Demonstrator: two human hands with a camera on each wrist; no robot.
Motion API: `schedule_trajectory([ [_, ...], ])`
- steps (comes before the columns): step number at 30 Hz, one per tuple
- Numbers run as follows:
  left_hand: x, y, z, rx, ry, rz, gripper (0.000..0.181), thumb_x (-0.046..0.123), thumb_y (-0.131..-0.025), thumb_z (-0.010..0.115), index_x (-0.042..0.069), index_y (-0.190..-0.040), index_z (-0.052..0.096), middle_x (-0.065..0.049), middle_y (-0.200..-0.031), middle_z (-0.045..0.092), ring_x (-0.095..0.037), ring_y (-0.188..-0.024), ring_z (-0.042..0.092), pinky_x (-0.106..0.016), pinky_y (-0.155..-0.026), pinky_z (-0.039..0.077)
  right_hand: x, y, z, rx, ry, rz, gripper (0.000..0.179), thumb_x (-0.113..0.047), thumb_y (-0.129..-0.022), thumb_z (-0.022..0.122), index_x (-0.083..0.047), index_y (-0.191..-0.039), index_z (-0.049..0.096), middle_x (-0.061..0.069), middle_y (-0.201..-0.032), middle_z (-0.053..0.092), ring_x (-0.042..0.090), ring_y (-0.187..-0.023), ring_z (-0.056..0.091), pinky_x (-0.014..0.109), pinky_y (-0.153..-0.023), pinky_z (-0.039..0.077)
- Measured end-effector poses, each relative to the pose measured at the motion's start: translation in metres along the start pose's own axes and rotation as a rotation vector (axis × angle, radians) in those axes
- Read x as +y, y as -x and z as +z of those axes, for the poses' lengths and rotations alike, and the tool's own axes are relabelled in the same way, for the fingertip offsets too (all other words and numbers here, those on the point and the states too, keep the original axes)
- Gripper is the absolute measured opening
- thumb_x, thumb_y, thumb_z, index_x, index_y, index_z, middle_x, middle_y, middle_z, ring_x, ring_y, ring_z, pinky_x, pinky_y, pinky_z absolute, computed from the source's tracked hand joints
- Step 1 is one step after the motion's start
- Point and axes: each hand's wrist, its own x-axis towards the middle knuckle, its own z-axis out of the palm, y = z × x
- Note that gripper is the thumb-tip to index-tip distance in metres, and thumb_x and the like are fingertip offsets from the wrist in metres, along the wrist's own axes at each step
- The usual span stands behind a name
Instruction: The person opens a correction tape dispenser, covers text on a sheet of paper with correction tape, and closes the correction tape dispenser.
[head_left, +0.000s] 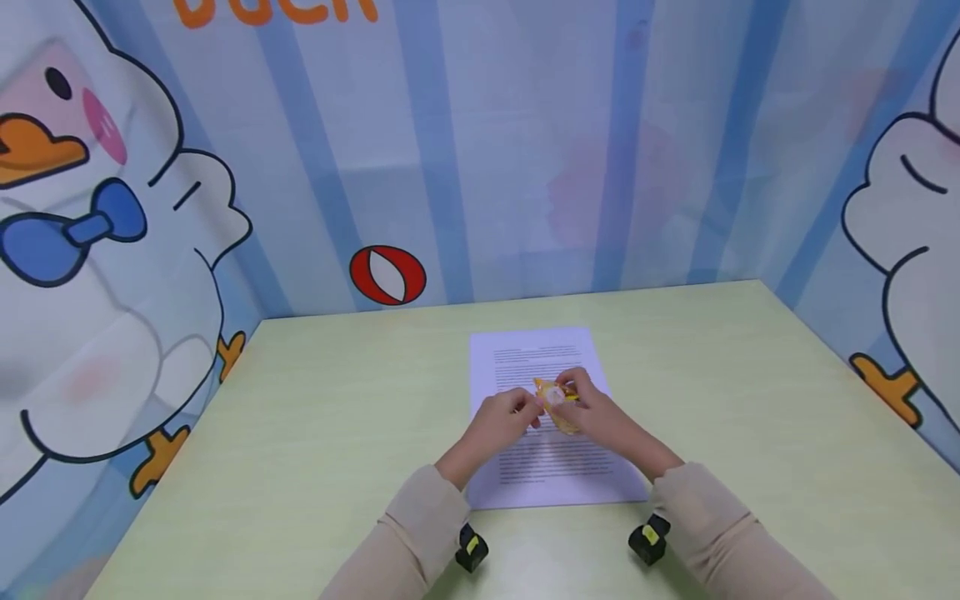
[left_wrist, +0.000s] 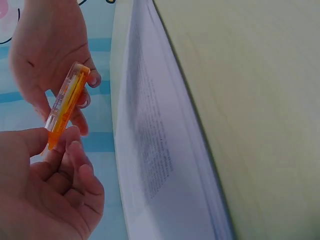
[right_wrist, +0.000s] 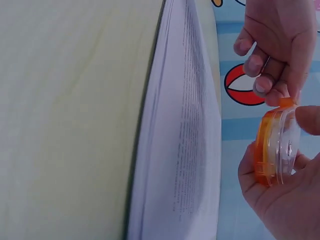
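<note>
A small orange correction tape (right_wrist: 274, 142) with a clear plastic side is held in the air above a stack of printed paper (head_left: 558, 487). My right hand (head_left: 600, 419) grips its rounded body, the thumb on the clear side and the fingers round the other side. At the narrow orange end, my left hand (head_left: 501, 423) pinches the tip between thumb and forefinger. The left hand's other fingers are loosely curled in the left wrist view. Part of the correction tape is hidden by the right hand in the head view.
The paper stack lies on a pale table (head_left: 337, 433). Behind the table hangs a blue striped backdrop (head_left: 517, 150) with cartoon ducks and a red ball. Black wrist devices (head_left: 472, 548) are at both sleeves.
</note>
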Motion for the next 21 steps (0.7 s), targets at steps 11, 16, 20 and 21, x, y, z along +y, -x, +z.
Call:
schedule_trajectory([
  [11,-0.003,0.0,0.0,-0.038,-0.245,-0.007,0.034,0.04,-0.094,0.047,0.011,-0.101,0.062,-0.003,-0.089,0.064,-0.014,-0.077,0.056,-0.026,-0.067,0.044,0.012,-0.009,-0.018,-0.024,-0.036,0.066,0.033,-0.025,-0.092,0.052,-0.011,-0.118,0.037,0.015,-0.108,0.053,0.021,-0.091,0.05,0.031,-0.076,0.039],
  [16,-0.007,-0.003,0.002,-0.13,-0.55,-0.036,0.064,0.054,-0.087,0.051,0.011,-0.135,0.046,-0.012,-0.139,0.045,-0.029,-0.129,0.04,-0.045,-0.103,0.035,0.019,-0.02,-0.035,0.042,0.114,0.05,0.03,-0.02,-0.091,0.055,-0.012,-0.118,0.047,0.017,-0.118,0.056,0.029,-0.102,0.054,0.039,-0.082,0.043],
  [20,-0.007,-0.007,0.006,-0.216,-0.63,-0.094,0.082,0.062,-0.081,0.055,0.015,-0.144,0.032,-0.015,-0.152,0.022,-0.034,-0.141,0.018,-0.053,-0.11,0.021,0.018,-0.035,-0.044,0.041,0.31,-0.047,0.029,-0.011,-0.088,0.058,-0.01,-0.116,0.054,0.018,-0.116,0.058,0.032,-0.104,0.055,0.045,-0.083,0.044],
  [21,-0.007,-0.007,0.008,-0.229,-0.638,-0.107,0.084,0.063,-0.08,0.055,0.016,-0.144,0.031,-0.016,-0.152,0.02,-0.034,-0.141,0.016,-0.054,-0.109,0.021,0.017,-0.039,-0.046,0.043,0.355,-0.073,0.029,-0.009,-0.087,0.059,-0.009,-0.116,0.056,0.018,-0.113,0.058,0.032,-0.101,0.055,0.046,-0.082,0.043],
])
